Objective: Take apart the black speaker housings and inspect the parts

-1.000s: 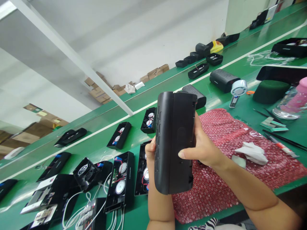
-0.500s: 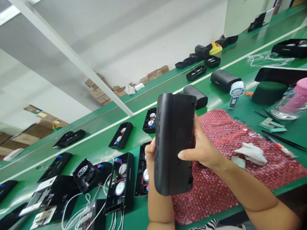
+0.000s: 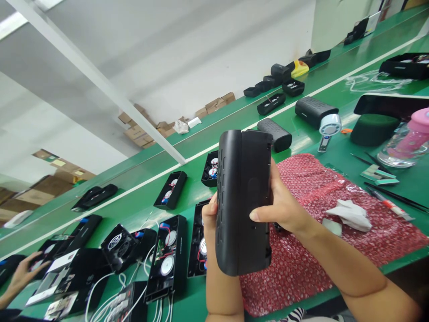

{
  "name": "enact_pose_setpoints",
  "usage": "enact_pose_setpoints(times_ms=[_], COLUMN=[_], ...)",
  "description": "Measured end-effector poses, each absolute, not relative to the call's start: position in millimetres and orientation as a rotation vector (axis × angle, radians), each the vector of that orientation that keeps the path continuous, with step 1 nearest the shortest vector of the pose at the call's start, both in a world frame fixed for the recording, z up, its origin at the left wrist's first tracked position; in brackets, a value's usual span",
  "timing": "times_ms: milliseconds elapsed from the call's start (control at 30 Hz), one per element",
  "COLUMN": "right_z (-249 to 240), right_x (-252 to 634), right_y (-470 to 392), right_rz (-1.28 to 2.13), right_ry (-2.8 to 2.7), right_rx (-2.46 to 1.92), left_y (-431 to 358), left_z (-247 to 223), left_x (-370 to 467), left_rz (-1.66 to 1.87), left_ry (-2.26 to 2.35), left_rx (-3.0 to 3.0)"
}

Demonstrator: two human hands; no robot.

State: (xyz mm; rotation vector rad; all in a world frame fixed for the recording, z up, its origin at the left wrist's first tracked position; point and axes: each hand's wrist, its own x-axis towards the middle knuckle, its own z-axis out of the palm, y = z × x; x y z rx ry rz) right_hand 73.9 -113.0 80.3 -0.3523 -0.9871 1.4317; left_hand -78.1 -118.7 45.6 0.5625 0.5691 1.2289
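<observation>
A black plastic speaker case (image 3: pixel 244 201) stands on end in the air before me, with a dimpled grille along its left side and a smooth face toward me. Around its right edge wraps my right hand (image 3: pixel 279 203), thumb pressed flat on the smooth face. My left hand (image 3: pixel 210 214) grips the grille side; most of its fingers are hidden behind the case. Below and to the right lies red bubble wrap (image 3: pixel 301 259) bearing a crumpled white tissue (image 3: pixel 350 214).
Open speaker housings (image 3: pixel 167 255) with wired round drivers stand to the left, near white cables (image 3: pixel 110 299) and a power strip (image 3: pixel 125 302). A co-worker's hand (image 3: pixel 25 273) reaches in far left. At right are a small fan (image 3: pixel 330 127), a bottle (image 3: pixel 405 143) and tweezers (image 3: pixel 398 197).
A co-worker's hand has come in at the far left, with an open housing beside it. My hands and the speaker case have barely moved.
</observation>
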Motion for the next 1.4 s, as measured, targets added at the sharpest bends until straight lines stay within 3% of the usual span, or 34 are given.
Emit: enact_pose_setpoints(times_ms=[467, 733, 1400], right_z=[68.5, 69.4, 65.5], right_x=[78.4, 77.9, 70.1], right_y=[-95.4, -92.3, -96.2], right_rz=[1.493, 1.504, 1.552], right_ry=[-0.938, -0.902, -0.846], right_rx=[-0.367, -0.380, -0.136], left_y=[-94.0, -109.5, -87.0], left_z=[33.5, 50.0, 40.7], left_x=[-94.2, -80.9, -96.1], left_rz=[1.160, 1.206, 1.118], left_ry=[0.628, 0.614, 0.563], left_rx=[0.615, 0.581, 0.817])
